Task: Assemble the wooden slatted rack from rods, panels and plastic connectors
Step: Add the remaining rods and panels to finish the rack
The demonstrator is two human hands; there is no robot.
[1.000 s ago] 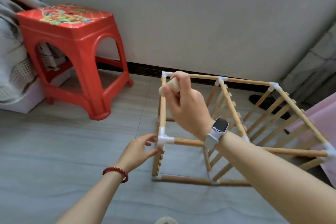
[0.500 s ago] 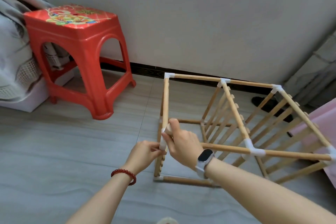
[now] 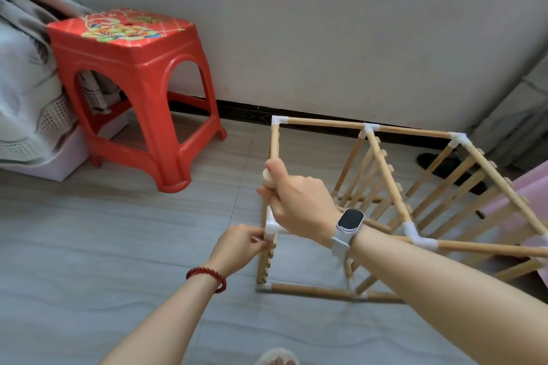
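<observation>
The wooden slatted rack [image 3: 382, 163] stands on the floor as a box frame of rods, joined by white plastic connectors. My left hand [image 3: 237, 246] pinches the white corner connector [image 3: 271, 227] at the frame's near left top corner. My right hand [image 3: 299, 204], with a white watch on its wrist, grips a short round wooden piece [image 3: 267, 179] just above that connector, against the left top rod [image 3: 274, 142]. Slatted panels fill the middle and the right side of the frame.
A red plastic stool [image 3: 133, 74] stands to the left, near the wall. Behind it sits a white basket under patterned cloth [image 3: 29, 127]. A black slipper [image 3: 441, 164] lies behind the rack, a pink surface [image 3: 530, 187] is at the right edge, and my toes [image 3: 277, 358] show at the bottom.
My right hand dropped with the wooden piece from above the rack to the near left corner connector, then lifted slightly. My left hand stayed on that connector.
</observation>
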